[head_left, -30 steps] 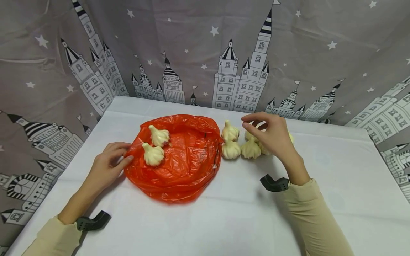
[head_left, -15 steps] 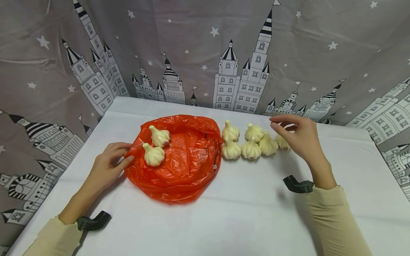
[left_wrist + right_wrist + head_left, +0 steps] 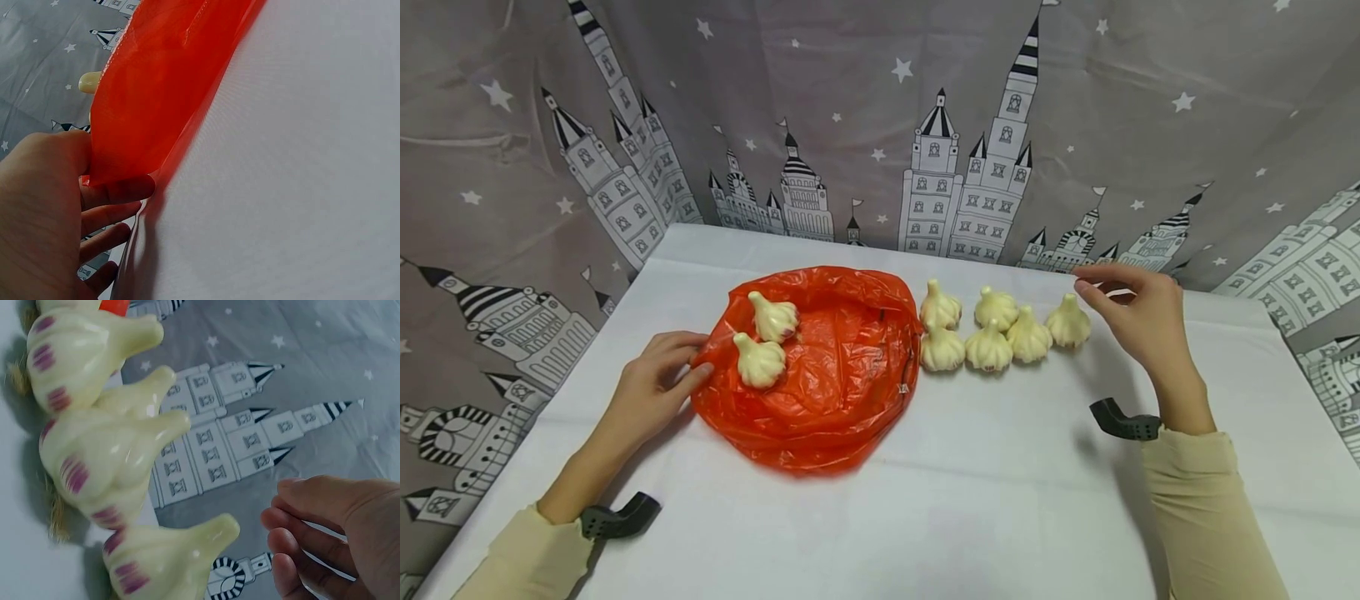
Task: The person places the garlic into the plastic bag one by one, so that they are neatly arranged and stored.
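Observation:
A red plastic bag (image 3: 850,367) lies spread on the white table with its rim rolled up. Two garlic bulbs (image 3: 761,362) rest inside on its left side. My left hand (image 3: 651,387) pinches the bag's left edge between thumb and fingers, as the left wrist view also shows on the red film (image 3: 156,87). To the right of the bag, several more garlic bulbs (image 3: 1028,336) sit in a cluster. Just right of the end garlic bulb (image 3: 1069,322), my right hand (image 3: 1142,325) hovers with loosely bent fingers, holding nothing.
White cloth (image 3: 970,500) covers the table. Behind it hangs a grey curtain (image 3: 835,75) printed with castles and stars. A black wrist-camera mount (image 3: 1123,421) sits on the right wrist, another mount (image 3: 620,517) on the left.
My right hand has moved right, from above the garlic cluster to beyond its end, uncovering the bulbs. The left hand, the bag and its two bulbs have stayed put.

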`<move>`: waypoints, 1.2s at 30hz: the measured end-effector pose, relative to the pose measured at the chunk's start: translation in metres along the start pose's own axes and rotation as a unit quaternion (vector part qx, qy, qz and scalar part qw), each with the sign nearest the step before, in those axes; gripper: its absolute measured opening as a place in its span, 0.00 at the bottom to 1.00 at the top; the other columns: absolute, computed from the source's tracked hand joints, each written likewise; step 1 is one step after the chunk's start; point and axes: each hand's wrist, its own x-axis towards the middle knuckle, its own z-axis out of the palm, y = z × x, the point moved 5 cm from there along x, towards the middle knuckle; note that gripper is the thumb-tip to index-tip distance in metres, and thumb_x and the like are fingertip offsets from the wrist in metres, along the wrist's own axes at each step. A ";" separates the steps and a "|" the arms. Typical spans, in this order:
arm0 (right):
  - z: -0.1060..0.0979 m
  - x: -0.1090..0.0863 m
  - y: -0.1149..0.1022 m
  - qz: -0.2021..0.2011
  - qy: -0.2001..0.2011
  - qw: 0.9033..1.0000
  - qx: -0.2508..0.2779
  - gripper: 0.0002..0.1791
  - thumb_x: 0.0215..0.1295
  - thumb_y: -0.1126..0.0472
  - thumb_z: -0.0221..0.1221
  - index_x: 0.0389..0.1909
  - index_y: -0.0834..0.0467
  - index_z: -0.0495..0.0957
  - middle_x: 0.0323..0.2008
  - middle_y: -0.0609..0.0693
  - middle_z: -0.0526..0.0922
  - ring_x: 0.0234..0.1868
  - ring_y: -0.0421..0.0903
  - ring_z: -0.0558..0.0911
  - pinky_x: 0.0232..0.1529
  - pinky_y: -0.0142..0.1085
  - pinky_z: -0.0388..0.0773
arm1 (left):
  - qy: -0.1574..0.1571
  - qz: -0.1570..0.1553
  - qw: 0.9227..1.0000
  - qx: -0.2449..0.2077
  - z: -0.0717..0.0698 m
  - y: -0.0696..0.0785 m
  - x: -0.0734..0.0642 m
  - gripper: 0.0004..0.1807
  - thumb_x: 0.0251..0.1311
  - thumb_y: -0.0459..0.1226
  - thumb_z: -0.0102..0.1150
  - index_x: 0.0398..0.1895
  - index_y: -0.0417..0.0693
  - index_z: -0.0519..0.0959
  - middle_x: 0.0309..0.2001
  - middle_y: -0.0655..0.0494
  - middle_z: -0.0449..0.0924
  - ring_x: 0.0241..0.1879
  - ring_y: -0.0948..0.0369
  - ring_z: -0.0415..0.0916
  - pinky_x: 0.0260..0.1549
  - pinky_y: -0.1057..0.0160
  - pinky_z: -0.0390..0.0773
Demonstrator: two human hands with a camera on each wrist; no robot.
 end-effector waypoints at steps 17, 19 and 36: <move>0.014 0.003 0.030 0.021 -0.034 0.999 -0.019 0.16 0.61 0.52 0.77 0.47 0.53 0.91 0.40 0.50 0.92 0.33 0.27 0.81 0.36 0.16 0.74 | 0.001 -0.002 1.000 -0.011 0.000 -0.003 0.000 0.06 0.67 0.31 0.67 0.44 0.40 0.88 0.60 0.44 0.81 0.62 0.72 0.65 0.55 0.90 0.63; 0.015 0.002 0.031 0.017 -0.032 0.999 -0.026 0.14 0.61 0.52 0.77 0.46 0.52 0.92 0.41 0.51 0.92 0.33 0.28 0.80 0.36 0.17 0.73 | 0.000 -0.005 1.000 -0.009 0.001 -0.003 0.000 0.05 0.67 0.31 0.67 0.44 0.40 0.88 0.60 0.45 0.81 0.62 0.72 0.65 0.55 0.90 0.63; -0.007 0.000 0.032 0.025 0.001 0.999 -0.023 0.12 0.64 0.55 0.75 0.44 0.57 0.92 0.30 0.16 0.78 0.33 0.24 0.78 0.36 0.16 0.72 | 0.000 0.002 1.000 -0.007 0.001 -0.003 0.000 0.06 0.67 0.30 0.67 0.44 0.40 0.88 0.61 0.44 0.81 0.62 0.67 0.67 0.55 0.90 0.63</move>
